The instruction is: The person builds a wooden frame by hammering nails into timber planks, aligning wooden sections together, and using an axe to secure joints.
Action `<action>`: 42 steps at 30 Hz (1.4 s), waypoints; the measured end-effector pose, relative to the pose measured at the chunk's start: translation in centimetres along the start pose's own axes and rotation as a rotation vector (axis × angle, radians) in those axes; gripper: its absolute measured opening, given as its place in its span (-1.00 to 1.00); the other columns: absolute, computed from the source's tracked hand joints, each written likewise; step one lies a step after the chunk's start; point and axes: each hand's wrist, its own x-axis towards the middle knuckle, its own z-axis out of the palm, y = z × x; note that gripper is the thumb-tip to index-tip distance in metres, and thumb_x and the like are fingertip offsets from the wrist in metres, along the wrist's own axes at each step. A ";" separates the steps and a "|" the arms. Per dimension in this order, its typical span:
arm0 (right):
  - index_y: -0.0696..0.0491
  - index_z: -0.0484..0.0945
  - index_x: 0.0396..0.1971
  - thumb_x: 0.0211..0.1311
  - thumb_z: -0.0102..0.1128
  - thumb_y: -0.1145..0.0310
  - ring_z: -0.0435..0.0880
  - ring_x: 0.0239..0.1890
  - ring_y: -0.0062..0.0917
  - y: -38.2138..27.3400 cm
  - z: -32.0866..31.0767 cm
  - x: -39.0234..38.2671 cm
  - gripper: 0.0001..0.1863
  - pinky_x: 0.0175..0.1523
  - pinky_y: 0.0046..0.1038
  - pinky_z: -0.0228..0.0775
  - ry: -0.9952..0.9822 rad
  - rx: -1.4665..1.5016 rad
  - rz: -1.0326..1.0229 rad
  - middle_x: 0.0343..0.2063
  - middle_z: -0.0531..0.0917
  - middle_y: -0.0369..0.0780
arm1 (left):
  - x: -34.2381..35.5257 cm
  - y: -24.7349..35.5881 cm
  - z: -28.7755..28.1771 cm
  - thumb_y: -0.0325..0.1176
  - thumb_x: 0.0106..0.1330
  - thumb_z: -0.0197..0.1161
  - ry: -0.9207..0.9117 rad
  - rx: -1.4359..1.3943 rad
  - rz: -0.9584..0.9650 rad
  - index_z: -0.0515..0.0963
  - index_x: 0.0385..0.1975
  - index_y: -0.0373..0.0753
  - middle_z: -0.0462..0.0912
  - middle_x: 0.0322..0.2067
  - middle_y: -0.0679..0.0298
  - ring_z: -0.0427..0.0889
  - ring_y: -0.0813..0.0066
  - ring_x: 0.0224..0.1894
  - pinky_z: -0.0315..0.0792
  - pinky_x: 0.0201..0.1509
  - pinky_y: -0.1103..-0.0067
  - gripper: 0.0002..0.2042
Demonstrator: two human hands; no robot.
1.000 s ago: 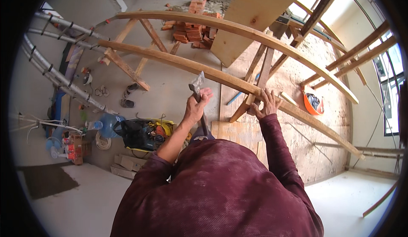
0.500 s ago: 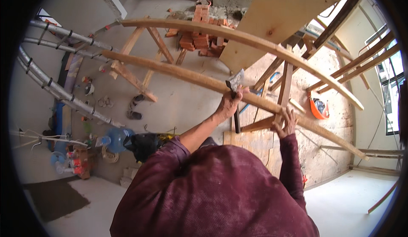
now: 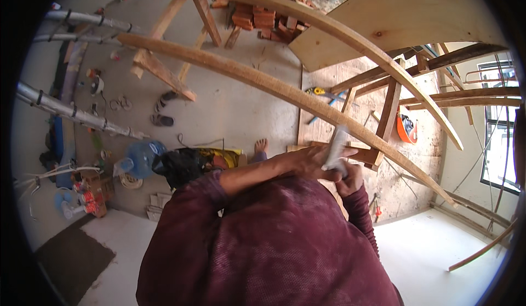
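Observation:
My left hand (image 3: 312, 162) holds the hammer (image 3: 337, 144), smeared by motion, low in front of my body and just below the nearer timber beam (image 3: 230, 70). My right hand (image 3: 349, 181) is curled up beside it, touching or very near the hammer; whether it grips the hammer or something else I cannot make out. That long beam slants across wooden leg frames (image 3: 386, 119). A second, curved beam (image 3: 356, 40) runs farther off, with a plywood sheet (image 3: 411, 15) behind it. A saw with a yellow handle (image 3: 316, 91) and a blue rod (image 3: 320, 114) lie beyond the nearer beam.
Red bricks (image 3: 257, 15) are stacked at the back. Metal tubes (image 3: 71, 108) run along the left. A black and yellow bag (image 3: 178, 169), a water jug (image 3: 142, 155) and sandals (image 3: 163, 119) lie on the floor. An orange bucket (image 3: 406, 130) sits right, near timber supports (image 3: 466, 92).
The hammer, raised over the beam half a second ago, is now lower, by my body. My right hand has left the beam and curled beside my left. The view has shifted.

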 end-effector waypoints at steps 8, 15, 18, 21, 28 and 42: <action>0.11 0.43 0.20 0.21 0.31 0.12 0.62 0.11 -0.18 1.3 8.5 7.0 -0.38 0.22 -0.17 0.42 -0.621 0.067 -0.170 0.03 0.63 0.00 | -9.0 -5.7 2.4 0.17 0.52 -0.13 0.518 -0.855 -0.228 0.41 0.27 -0.34 0.47 0.25 0.14 0.38 0.37 0.31 0.20 0.43 0.44 -0.34; 0.06 0.49 0.12 0.29 0.29 0.08 0.59 -0.35 -0.61 6.4 14.5 9.4 -0.49 -0.19 -0.51 0.48 -1.563 0.130 0.326 -0.36 0.62 -0.27 | -17.0 -9.7 9.8 0.07 0.54 -0.12 1.439 -1.437 -0.109 0.35 0.25 -0.35 0.56 0.00 0.06 0.48 0.19 0.23 0.28 0.41 0.28 -0.42; 0.06 0.47 0.15 0.32 0.26 0.13 0.61 -0.35 -0.62 10.3 17.6 9.6 -0.51 -0.18 -0.53 0.51 -1.792 0.219 0.417 -0.32 0.64 -0.26 | -19.5 -9.5 14.6 0.05 0.55 -0.09 1.679 -1.429 -0.084 0.40 0.15 -0.29 0.38 -0.53 0.37 0.59 0.35 -0.22 0.41 0.26 0.22 -0.50; 0.05 0.43 0.18 0.39 0.18 0.24 0.67 -0.36 -0.57 14.7 22.6 11.6 -0.57 -0.19 -0.47 0.59 -1.766 0.218 0.704 -0.27 0.69 -0.23 | -20.4 -9.4 18.4 0.05 0.54 -0.05 1.873 -1.597 -0.001 0.43 0.06 -0.26 0.23 -0.59 0.44 0.43 0.52 -0.41 0.44 0.19 0.28 -0.55; 0.06 0.58 -0.16 0.30 0.21 0.23 0.64 -0.61 -0.51 26.2 33.6 21.8 -0.76 -0.52 -0.42 0.51 -0.978 -0.505 0.463 -0.49 0.69 -0.20 | -19.5 -14.0 19.6 -0.18 0.51 0.12 2.179 -1.552 -0.292 0.34 -0.10 -0.14 0.25 -0.55 0.48 0.27 0.68 -0.55 0.36 -0.38 0.57 -0.80; 0.00 0.64 -0.11 0.35 0.03 0.24 0.65 -0.49 -0.39 49.2 47.5 56.2 -0.73 -0.43 -0.30 0.53 -0.605 -0.210 0.743 -0.49 0.67 -0.19 | -20.1 -35.1 13.4 -0.33 0.49 0.09 2.088 -1.860 -0.737 0.31 -0.13 -0.17 0.35 -0.52 0.42 0.20 0.78 -0.63 0.12 -0.59 0.73 -0.87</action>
